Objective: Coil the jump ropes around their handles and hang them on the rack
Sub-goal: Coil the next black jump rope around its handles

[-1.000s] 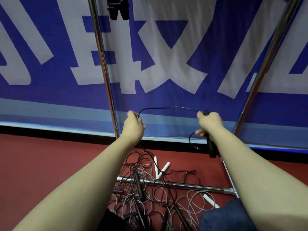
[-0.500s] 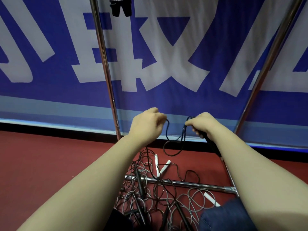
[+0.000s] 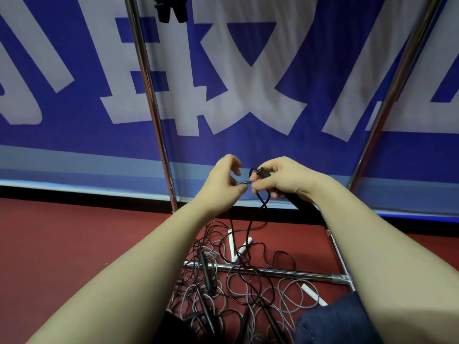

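- Red floor [image 3: 74, 244] across the bottom; blue banner [image 3: 248, 150] w/ big white characters stands behind everything.
- Rack's L upright [image 3: 151, 108]: chrome pole, leaning a bit, foot on the floor just L of the hands.
- Black bundle [image 3: 170, 8] hangs at the top edge, just R of that upright. It's cropped, so can't tell what it's hooked on.
- L hand [image 3: 222, 187]: fingers curled, thumb + a fingertip pinching the black cord [image 3: 263, 203] right beside the R hand. Index finger arches above, touching nothing.
- Cord makes a short loop btwn the two hands. Two strands then drop, cross just below the hands and trail down into the pile.
- R hand [image 3: 283, 181]: closed round a black handle [image 3: 301, 203]. Top end pokes out by the thumb, lower end sticks out under the wrist. One handle or two in the grip: can't tell.
- Pile of ropes [image 3: 238, 291] on the floor below the hands: black + grey cords tangled over the rack's bottom bar [image 3: 298, 274]. Black handles lie in it, a white handle [image 3: 231, 242] at the back, another white one [image 3: 313, 296] at R.
- Rack's R upright [image 3: 397, 95] leans outward, well R of the hands.
- Denim knee [image 3: 330, 321] bottom R, at the pile's edge.
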{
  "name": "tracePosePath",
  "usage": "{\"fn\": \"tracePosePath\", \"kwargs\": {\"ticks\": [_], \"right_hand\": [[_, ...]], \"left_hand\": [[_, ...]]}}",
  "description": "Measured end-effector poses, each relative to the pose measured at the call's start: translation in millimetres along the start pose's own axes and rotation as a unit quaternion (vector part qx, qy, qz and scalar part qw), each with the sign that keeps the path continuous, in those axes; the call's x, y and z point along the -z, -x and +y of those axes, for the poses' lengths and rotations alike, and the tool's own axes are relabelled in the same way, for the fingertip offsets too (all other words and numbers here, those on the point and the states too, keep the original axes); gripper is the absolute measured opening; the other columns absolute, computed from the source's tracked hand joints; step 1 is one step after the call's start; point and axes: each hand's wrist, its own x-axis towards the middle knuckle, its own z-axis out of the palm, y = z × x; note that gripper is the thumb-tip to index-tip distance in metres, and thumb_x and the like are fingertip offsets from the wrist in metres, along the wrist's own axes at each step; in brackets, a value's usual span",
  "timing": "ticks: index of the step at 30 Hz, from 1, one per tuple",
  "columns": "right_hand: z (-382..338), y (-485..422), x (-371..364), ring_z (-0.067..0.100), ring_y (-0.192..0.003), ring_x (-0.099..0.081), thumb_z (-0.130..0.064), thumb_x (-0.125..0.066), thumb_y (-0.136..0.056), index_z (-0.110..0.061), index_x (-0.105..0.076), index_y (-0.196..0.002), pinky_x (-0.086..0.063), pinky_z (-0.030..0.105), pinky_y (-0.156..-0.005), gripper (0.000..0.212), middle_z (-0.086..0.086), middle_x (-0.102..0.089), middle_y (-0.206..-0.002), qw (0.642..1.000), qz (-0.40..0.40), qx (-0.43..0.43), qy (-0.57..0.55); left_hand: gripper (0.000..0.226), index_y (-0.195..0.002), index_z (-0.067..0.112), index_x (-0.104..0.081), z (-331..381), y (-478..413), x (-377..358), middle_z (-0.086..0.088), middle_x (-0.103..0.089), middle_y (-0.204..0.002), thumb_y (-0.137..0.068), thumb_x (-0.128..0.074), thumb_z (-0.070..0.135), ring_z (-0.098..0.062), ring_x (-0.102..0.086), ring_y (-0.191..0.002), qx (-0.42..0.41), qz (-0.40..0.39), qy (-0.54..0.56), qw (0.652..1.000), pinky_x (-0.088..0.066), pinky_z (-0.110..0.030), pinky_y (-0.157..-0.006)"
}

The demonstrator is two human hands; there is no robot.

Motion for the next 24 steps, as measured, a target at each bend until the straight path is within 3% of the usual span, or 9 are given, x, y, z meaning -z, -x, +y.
{"fn": "tracePosePath", "kwargs": {"ticks": [3,6,9,11,13,16,18,20,24], "right_hand": [[-2.2,0.4,1.7,0.011,-0.044,-0.040,-0.011,-0.068,-0.089,-0.004,-0.069,-0.088,-0.032,0.021,-0.040,0.007,0.002,-0.068,-0.069,0.997,0.049,0.038,-0.039],[-8.0,-2.3,3.3,0.010,-0.042,-0.040,-0.006,-0.065,-0.090,-0.009,-0.066,-0.086,-0.030,0.019,-0.037,0.005,0.002,-0.067,-0.066,0.975,0.122,0.079,-0.167],[-15.5,-4.1,15.3,0.008,-0.041,-0.042,-0.003,-0.061,-0.093,-0.012,-0.060,-0.087,-0.029,0.018,-0.038,0.010,0.003,-0.065,-0.064,0.908,0.182,0.117,-0.358],[-17.7,-2.9,26.0,0.007,-0.043,-0.044,-0.004,-0.058,-0.095,-0.013,-0.057,-0.087,-0.029,0.018,-0.039,0.012,0.002,-0.064,-0.065,0.834,0.211,0.133,-0.492],[-13.0,-2.5,33.8,0.007,-0.045,-0.045,-0.007,-0.055,-0.097,-0.014,-0.056,-0.088,-0.031,0.017,-0.039,0.011,0.001,-0.063,-0.064,0.761,0.221,0.137,-0.594],[-0.1,-5.0,36.3,0.006,-0.045,-0.044,-0.011,-0.054,-0.099,-0.015,-0.056,-0.090,-0.032,0.016,-0.040,0.010,0.000,-0.063,-0.065,0.714,0.228,0.126,-0.650],[9.8,-8.8,36.3,0.006,-0.044,-0.044,-0.012,-0.054,-0.099,-0.015,-0.056,-0.088,-0.032,0.016,-0.039,0.012,-0.001,-0.063,-0.065,0.708,0.242,0.102,-0.656],[20.0,-12.9,37.9,0.005,-0.041,-0.042,-0.011,-0.051,-0.100,-0.017,-0.054,-0.086,-0.031,0.015,-0.037,0.016,-0.001,-0.063,-0.062,0.735,0.256,0.056,-0.626],[41.4,-21.2,34.3,0.003,-0.025,-0.032,-0.005,-0.047,-0.098,-0.014,-0.050,-0.080,-0.026,0.012,-0.030,0.021,0.003,-0.063,-0.051,0.858,0.260,-0.116,-0.428]], "left_hand": [[0.017,-0.104,0.014,-0.049,-6.4,-2.3,-5.1,-0.005,-0.062,-0.094,-0.093,-0.060,0.018,-0.016,-0.062,-0.056,0.074,-0.054,0.015,0.996,-0.050,-0.026,-0.054],[0.008,-0.086,0.008,-0.051,-15.8,-0.2,-14.0,-0.010,-0.065,-0.069,-0.091,-0.058,0.007,-0.017,-0.062,-0.050,0.103,-0.120,0.036,0.987,-0.049,-0.023,-0.054],[0.009,-0.085,0.005,-0.058,-28.6,7.5,-20.0,-0.010,-0.066,-0.071,-0.091,-0.060,-0.002,-0.017,-0.063,-0.064,0.118,-0.195,0.098,0.969,-0.054,-0.025,-0.066],[0.006,-0.088,0.010,-0.065,-37.6,11.1,-19.5,-0.006,-0.072,-0.085,-0.093,-0.065,0.014,-0.020,-0.060,-0.081,0.141,-0.273,0.105,0.946,-0.048,-0.034,-0.077],[0.021,-0.090,0.019,-0.067,-43.5,13.9,-19.1,0.003,-0.075,-0.100,-0.092,-0.066,0.039,-0.022,-0.050,-0.089,0.175,-0.383,0.063,0.905,-0.035,-0.038,-0.078],[0.022,-0.093,0.023,-0.065,-40.2,17.6,-19.3,0.009,-0.070,-0.111,-0.097,-0.057,0.043,-0.009,-0.057,-0.101,0.215,-0.495,0.002,0.842,-0.039,-0.034,-0.091],[0.022,-0.093,0.021,-0.064,-34.3,16.2,-14.6,0.006,-0.069,-0.109,-0.101,-0.051,0.037,-0.003,-0.059,-0.099,0.219,-0.522,0.000,0.824,-0.044,-0.030,-0.090],[0.029,-0.093,0.015,-0.062,-28.7,9.5,-4.3,-0.006,-0.071,-0.101,-0.105,-0.042,0.032,-0.007,-0.065,-0.082,0.230,-0.472,0.048,0.850,-0.048,-0.025,-0.076],[0.033,-0.100,0.005,-0.060,-23.3,-10.0,19.5,-0.010,-0.063,-0.061,-0.106,-0.041,0.030,-0.016,-0.062,-0.055,0.239,-0.094,0.131,0.957,-0.057,-0.036,-0.068]]}}
